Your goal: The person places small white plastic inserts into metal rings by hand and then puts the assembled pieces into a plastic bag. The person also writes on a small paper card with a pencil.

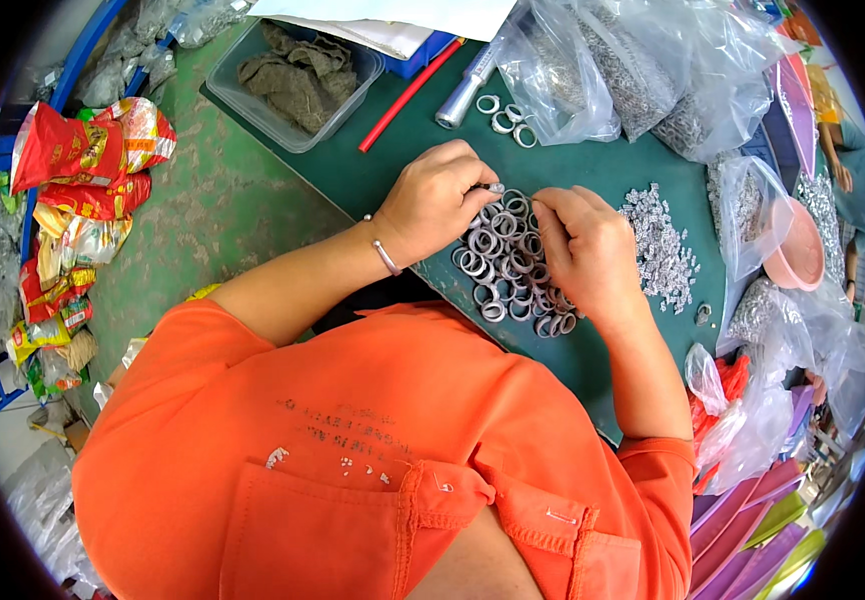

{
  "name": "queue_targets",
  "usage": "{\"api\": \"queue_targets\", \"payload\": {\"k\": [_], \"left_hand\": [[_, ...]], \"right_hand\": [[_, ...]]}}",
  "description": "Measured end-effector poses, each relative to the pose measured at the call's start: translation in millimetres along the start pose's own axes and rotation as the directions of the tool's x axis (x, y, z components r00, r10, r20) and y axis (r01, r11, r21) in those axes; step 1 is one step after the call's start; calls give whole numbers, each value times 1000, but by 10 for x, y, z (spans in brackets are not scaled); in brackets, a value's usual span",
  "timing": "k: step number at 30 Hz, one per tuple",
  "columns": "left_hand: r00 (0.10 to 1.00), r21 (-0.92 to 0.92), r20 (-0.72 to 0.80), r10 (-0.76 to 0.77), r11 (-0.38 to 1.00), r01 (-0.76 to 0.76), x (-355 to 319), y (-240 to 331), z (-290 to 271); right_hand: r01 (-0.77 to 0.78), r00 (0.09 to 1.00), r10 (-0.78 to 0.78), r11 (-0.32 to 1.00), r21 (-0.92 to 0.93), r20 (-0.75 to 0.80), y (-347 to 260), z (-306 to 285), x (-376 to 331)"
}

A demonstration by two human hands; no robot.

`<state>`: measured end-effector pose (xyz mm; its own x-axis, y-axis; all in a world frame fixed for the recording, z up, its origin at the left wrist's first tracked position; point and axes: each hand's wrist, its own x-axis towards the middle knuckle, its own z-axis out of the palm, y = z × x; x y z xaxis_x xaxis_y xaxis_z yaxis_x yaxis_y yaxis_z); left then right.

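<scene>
Rings (509,262) heaped on the desk (543,165), by its near edge. Left fingers (480,199) pinching a small metal piece (497,187) over their far side; right fingers (554,238) curled at their right, any hold too hidden to tell. Further right, silvery bits (661,245); beyond, red rod (413,95).

You are looking through the left of the two fisheye cameras on your head, angled steeply down and forward over your own chest. Your orange short-sleeved cloth shirt (183,430) sits closest, filling the lower middle. Beyond it, your bare left hand (428,205) and bare right hand (590,248) fall just above the centre, over the flat dark green tabletop (358,182), set askew in view. The lens takes in the scuffed green floor (203,200) on your left, bends the long blue metal bars (84,52) there, and ends in a round black rim.
</scene>
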<state>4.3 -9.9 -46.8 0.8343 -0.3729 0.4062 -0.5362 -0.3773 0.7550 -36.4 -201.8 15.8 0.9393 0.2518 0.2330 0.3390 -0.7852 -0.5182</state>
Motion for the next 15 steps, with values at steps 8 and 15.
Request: {"api": "queue_targets", "payload": {"k": [8, 15], "left_hand": [[1000, 21, 7, 21, 1000, -21, -4, -6, -5], [999, 31, -9, 47, 998, -46, -10, -2, 0]], "right_hand": [[70, 998, -70, 997, -39, 7, -3, 82, 33], [196, 980, -198, 968, -156, 2, 9, 111, 86]]}}
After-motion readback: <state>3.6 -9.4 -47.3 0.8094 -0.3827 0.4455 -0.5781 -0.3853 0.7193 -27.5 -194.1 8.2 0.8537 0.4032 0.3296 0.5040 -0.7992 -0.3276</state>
